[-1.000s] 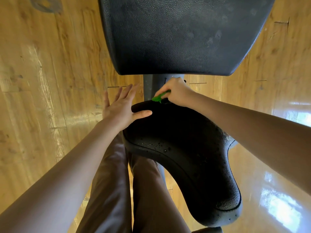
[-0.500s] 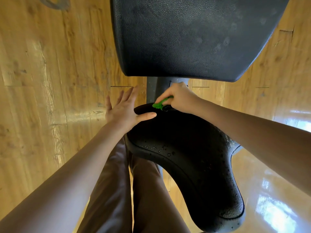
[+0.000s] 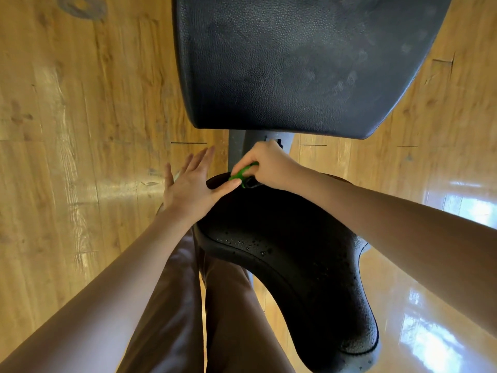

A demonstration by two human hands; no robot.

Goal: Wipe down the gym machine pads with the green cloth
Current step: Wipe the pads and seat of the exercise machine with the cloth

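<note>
Nearest, brown trousers stand beside the black seat pad, whose near edge carries water drops. At the pad's far end the left hand lies with fingers straight and spread, thumb on the pad's edge, while the right hand curls its fingers round the bunched green cloth, pressing it to the pad's far tip. Beyond them a grey post rises to the large black back pad, over a wooden floor.
</note>
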